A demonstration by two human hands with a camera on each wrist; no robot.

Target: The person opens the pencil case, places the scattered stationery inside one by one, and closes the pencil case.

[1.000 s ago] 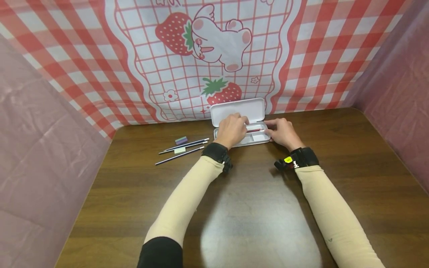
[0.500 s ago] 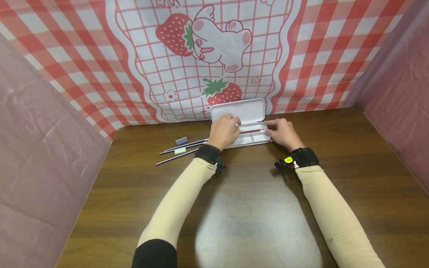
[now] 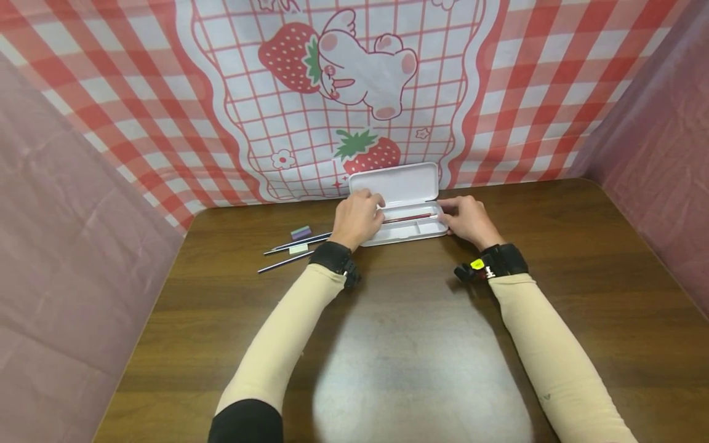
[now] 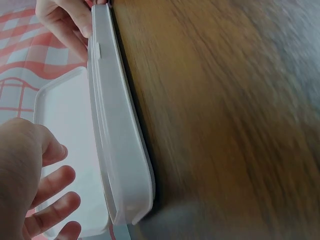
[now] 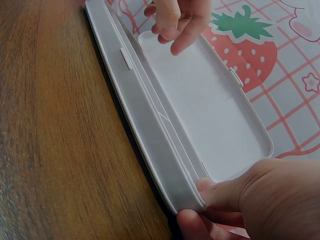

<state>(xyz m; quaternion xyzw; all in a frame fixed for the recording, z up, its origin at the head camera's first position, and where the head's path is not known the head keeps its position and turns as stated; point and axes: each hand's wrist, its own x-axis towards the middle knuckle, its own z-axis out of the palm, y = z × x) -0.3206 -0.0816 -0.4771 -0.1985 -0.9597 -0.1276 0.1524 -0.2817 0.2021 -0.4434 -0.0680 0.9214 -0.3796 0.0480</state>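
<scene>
A white pencil case stands at the back of the table with its lid raised against the cloth. Inside it lies a red pencil. My right hand grips the case's right end, thumb on the rim and fingers lower on the outside, as the right wrist view shows. My left hand is over the case's left end. Its fingers are loosely bent and hold nothing in the left wrist view.
Left of the case lie several dark pencils, partly hidden by my left hand and wrist. Beside them are a purple and green eraser and a pale green eraser. A red checked cloth hangs behind the table.
My left hand has moved left across the case, uncovering more of the red pencil and the compartments. The right hand has kept its place on the right end.
</scene>
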